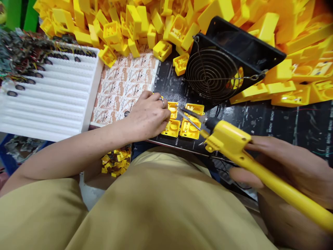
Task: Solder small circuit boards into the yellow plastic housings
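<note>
My right hand grips a yellow soldering gun with a black collar. Its thin metal tip and feed tube reach left over several small open yellow plastic casings, such as the front right casing and the back right casing. Whether the tip touches a casing, I cannot tell. My left hand, with a ring on one finger, rests at the left side of these casings. Its fingers curl downward and their tips are hidden, so what they hold does not show.
A black fan with a wire guard stands behind the casings. Yellow casings are heaped along the back. At left is a white ridged tray with small round wired parts. A printed sheet lies beside it. More yellow pieces sit below the bench edge.
</note>
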A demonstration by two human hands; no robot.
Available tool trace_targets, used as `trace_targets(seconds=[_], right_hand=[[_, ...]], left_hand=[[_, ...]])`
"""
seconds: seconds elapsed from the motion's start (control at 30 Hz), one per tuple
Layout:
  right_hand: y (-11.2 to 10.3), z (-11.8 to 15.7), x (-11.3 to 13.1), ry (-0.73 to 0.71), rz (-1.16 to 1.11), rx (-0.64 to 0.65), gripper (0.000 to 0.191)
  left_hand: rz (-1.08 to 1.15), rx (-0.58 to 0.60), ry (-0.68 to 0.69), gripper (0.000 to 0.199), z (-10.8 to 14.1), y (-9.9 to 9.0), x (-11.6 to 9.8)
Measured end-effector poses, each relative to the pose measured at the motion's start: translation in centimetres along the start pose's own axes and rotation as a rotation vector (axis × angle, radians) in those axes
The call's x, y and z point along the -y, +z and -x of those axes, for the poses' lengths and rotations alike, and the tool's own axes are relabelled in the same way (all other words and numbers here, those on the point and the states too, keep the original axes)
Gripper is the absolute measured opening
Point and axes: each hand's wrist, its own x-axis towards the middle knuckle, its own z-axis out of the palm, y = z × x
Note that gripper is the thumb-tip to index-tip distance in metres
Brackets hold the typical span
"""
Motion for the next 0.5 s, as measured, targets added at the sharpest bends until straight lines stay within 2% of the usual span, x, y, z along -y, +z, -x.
trace_targets(seconds=[0.03, 0.1, 0.2, 0.27, 0.37, 0.5], right_hand=[[0.2, -0.3, 0.1, -0.016, -0.016, 0.001, 0.067], [1.0, -1.2, 0.1, -0.103, -0.025, 0.032, 0.065], [2.6, -2.5, -1.1, -0.279, 0.064, 0.106, 0.035], [3.3, -3.2, -2.3, -0.359, 0.112, 0.143, 0.021], [3.6, -3.7, -3.8, -0.419, 0.137, 0.161, 0.025], [4.0, -3.9, -4.5, -0.422, 0.171, 0.218, 0.036]], left_hand=[[0.013, -0.002, -0.006, 0.023, 0.1, 0.1, -0.1], [0.060, -0.012, -0.019, 0.024, 0.3, 0.1, -0.1], [0.201, -0.099, -0.066, 0.022, 1.2, -0.6, 0.2], [0.302, -0.195, -0.172, 0.024, 2.2, -1.4, 1.0], [0.386, -0.279, -0.352, 0.027, 3.8, -2.2, 2.4], [0.366, -0.247, -0.397, 0.031, 4.1, -1.2, 2.7]])
